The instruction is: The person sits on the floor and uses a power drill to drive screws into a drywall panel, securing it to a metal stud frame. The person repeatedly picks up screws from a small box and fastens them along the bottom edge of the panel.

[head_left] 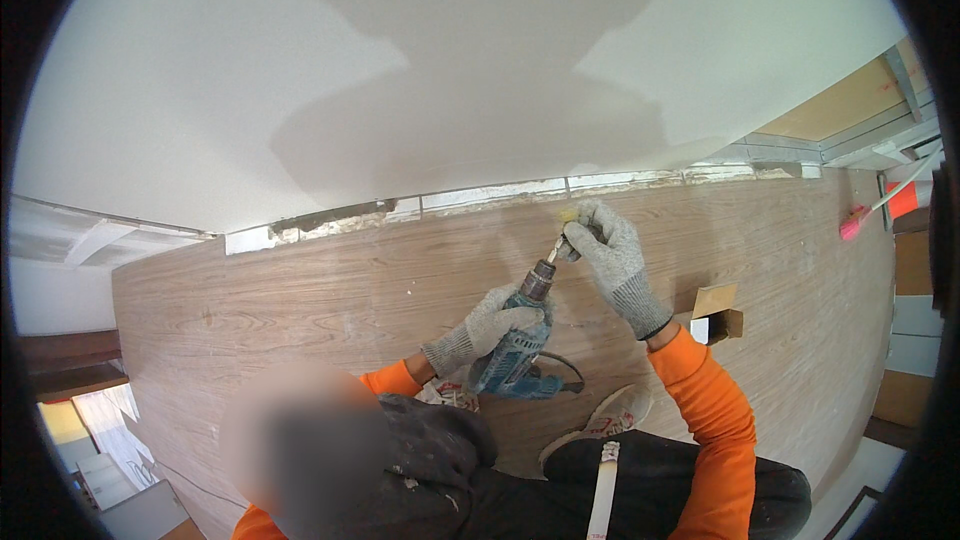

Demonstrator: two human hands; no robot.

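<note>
Your left hand (492, 318), in a grey knit glove, is curling into a full-fisted grip, the fingers (505, 302) wrapping round and the wrist bending back toward your chest. Your left forearm is running short and low, its orange sleeve showing just behind the glove cuff. Your right hand (612, 252), gloved the same, is reaching further out and higher, the fingertips (572, 245) pinching together just beyond your left knuckles. Your right arm is stretching nearly straight, the orange sleeve rising from the lower edge to the ribbed cuff at your wrist.
</note>
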